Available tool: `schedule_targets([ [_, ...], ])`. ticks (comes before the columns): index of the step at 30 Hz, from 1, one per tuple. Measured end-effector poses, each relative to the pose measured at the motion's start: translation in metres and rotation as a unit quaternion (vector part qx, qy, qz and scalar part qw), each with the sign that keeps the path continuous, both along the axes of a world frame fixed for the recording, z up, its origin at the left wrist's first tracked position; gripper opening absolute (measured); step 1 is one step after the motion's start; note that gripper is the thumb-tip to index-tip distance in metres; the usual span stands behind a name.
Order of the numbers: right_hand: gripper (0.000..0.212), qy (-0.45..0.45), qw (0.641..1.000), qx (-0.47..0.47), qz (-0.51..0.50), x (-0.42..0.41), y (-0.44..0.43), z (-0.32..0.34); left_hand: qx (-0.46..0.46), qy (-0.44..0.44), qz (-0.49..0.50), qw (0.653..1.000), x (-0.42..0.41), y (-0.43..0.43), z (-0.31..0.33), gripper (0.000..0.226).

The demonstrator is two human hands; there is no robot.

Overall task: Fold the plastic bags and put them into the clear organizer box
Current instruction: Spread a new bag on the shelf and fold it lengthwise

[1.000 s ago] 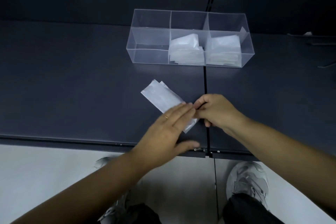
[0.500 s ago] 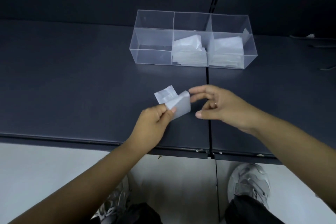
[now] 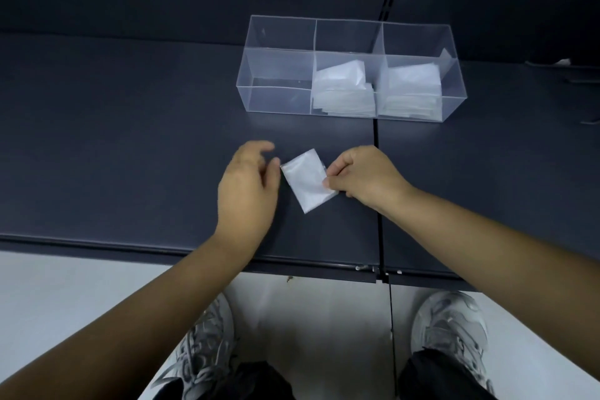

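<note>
A folded white plastic bag (image 3: 306,181) lies as a small rectangle on the dark table (image 3: 130,140). My right hand (image 3: 363,177) pinches its right edge between thumb and fingers. My left hand (image 3: 248,188) hovers just left of the bag with fingers loosely spread, holding nothing. Beyond them stands the clear organizer box (image 3: 276,97) with three compartments. Its left compartment holds nothing. The middle one holds a stack of folded bags (image 3: 342,91), and the right one holds another stack (image 3: 412,89).
A seam (image 3: 376,191) between two table tops runs from the box toward me. The table's front edge (image 3: 130,248) is close to my forearms, with pale floor and my grey shoes (image 3: 451,325) below.
The long bag strip was folded over into a small rectangle. My left hand let go and drew back to the left. My right hand took hold of the bag's right edge.
</note>
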State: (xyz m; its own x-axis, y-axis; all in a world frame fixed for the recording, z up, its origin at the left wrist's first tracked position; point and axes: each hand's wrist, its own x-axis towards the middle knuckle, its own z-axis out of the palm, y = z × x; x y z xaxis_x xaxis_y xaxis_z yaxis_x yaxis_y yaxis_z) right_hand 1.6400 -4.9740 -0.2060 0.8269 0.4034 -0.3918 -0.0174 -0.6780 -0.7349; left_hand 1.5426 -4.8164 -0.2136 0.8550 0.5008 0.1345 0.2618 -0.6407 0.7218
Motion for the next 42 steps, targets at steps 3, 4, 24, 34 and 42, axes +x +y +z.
schedule_targets([
  [3,0.020,-0.008,1.000,-0.015,0.008,0.001,0.003,0.002,0.206,-0.001,-0.160,0.965,-0.002,-0.011,-0.011,0.037],
  [4,0.018,-0.010,1.000,-0.020,0.010,0.000,0.004,0.003,0.229,0.049,-0.190,0.953,-0.003,-0.015,-0.015,0.044],
  [24,0.013,-0.285,0.948,-0.134,-0.045,-0.037,-0.009,-0.028,0.287,0.248,-0.197,0.904,-0.003,-0.002,-0.036,0.100],
  [34,0.015,-0.153,0.987,-0.037,-0.031,-0.034,0.015,-0.007,0.235,0.253,-0.144,0.928,-0.012,-0.022,-0.032,0.097],
  [42,0.040,-0.021,0.984,0.171,0.046,-0.023,-0.013,0.026,-0.290,0.189,-0.183,0.920,-0.003,0.006,0.014,0.120],
])
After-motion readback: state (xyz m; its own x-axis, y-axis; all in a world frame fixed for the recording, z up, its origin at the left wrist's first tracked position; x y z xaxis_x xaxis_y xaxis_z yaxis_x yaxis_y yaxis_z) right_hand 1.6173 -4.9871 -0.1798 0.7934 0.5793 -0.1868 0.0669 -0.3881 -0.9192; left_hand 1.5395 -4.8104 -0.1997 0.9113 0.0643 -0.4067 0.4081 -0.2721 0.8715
